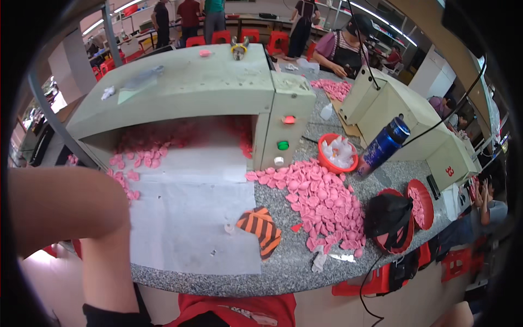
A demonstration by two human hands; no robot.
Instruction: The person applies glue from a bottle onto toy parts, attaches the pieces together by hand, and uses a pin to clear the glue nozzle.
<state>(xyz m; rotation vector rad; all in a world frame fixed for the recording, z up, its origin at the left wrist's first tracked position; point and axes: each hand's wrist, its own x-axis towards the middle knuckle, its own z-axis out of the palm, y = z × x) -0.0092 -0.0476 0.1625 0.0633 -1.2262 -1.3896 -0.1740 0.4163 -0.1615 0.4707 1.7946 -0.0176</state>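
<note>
Neither of my hands shows. My bare left arm (103, 261) rises from the lower left, and its bent, blurred part reaches out past the left edge. A patch of skin at the lower right edge may be my right arm; I cannot tell. Before me a white sheet (190, 234) runs into the opening of a pale green machine (180, 98). Many pink petal-shaped pieces (327, 207) lie heaped on the speckled counter (218, 280) right of it. More pink pieces (147, 155) lie inside the opening. An orange-and-black striped cloth (261, 229) overlaps the sheet's right edge.
A red bowl of translucent bottles (326, 163), a blue drink can (381, 147), a black bag (387, 215) and a red basket (429, 212) of pink pieces stand on the right. Pliers (238, 52) rest atop the machine. A co-worker (348, 49) sits beyond.
</note>
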